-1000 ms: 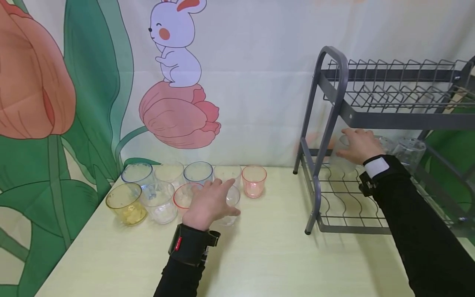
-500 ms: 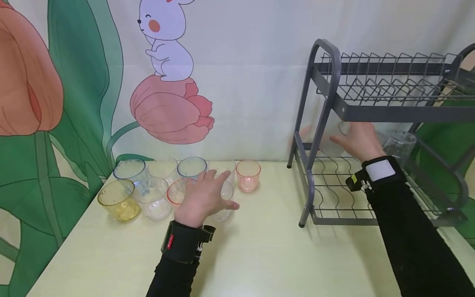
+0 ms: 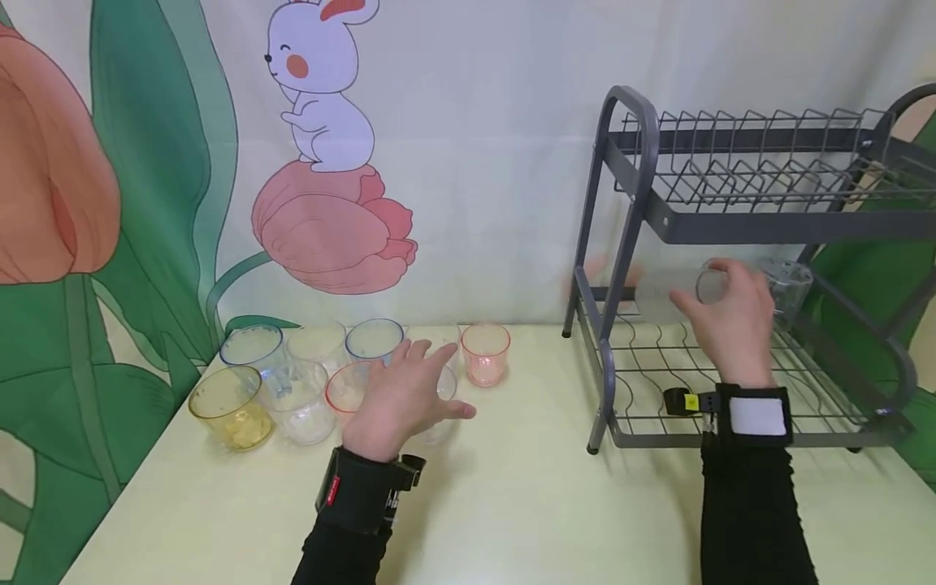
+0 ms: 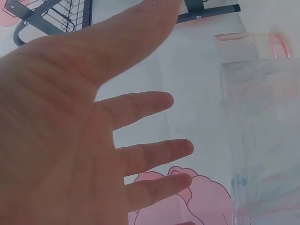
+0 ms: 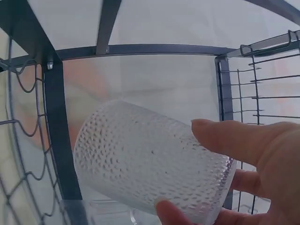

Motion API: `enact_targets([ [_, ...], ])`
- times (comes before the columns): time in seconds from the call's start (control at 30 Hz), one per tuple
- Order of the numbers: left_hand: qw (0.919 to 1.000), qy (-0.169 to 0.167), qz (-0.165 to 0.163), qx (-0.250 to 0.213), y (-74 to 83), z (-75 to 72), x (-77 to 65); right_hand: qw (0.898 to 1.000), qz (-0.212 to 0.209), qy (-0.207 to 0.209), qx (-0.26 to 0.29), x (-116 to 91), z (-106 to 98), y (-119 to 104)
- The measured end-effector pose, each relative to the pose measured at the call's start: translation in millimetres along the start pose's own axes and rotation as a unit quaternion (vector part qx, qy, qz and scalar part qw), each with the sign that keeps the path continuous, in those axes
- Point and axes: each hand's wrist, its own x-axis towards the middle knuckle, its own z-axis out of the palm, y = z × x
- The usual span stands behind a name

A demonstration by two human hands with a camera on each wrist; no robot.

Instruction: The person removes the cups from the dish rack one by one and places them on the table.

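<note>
Currently gripping a bumpy glass [image 5: 147,159] with right hand [image 3: 734,329], a rack [image 3: 768,228] around it; holding left hand [image 3: 398,400] spread above cups [image 3: 347,388].

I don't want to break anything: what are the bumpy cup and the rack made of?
The bumpy cup looks like pebbled glass, since it's translucent with small glints, but could be plastic. The rack seems to be metal, probably painted smooth grey: it's thinly wired and evenly coloured.
</note>
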Motion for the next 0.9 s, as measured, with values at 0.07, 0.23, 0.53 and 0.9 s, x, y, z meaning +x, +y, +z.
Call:
enact_targets([
  [0.07, 0.9999, 0.007, 0.004, -0.007, 1.7, 2.2, -1.9, 1.0, 0.005, 0.004, -0.005, -5, 0, 7],
  [0.23, 0.9993, 0.026, 0.011, -0.024, 1.7, 2.9, -3.1, 1.0, 0.02, -0.003, 0.0, -3, -6, 16],
  [0.53, 0.9979, 0.049, 0.032, -0.029, -0.7, -1.9, -5.5, 1.0, 0.028, -0.014, 0.002, -7, -21, 12],
  [0.9, 0.9942, 0.065, 0.063, -0.058, 4.3, -10.7, -9.6, 0.999, 0.038, -0.016, 0.015, -19, -47, -3],
])
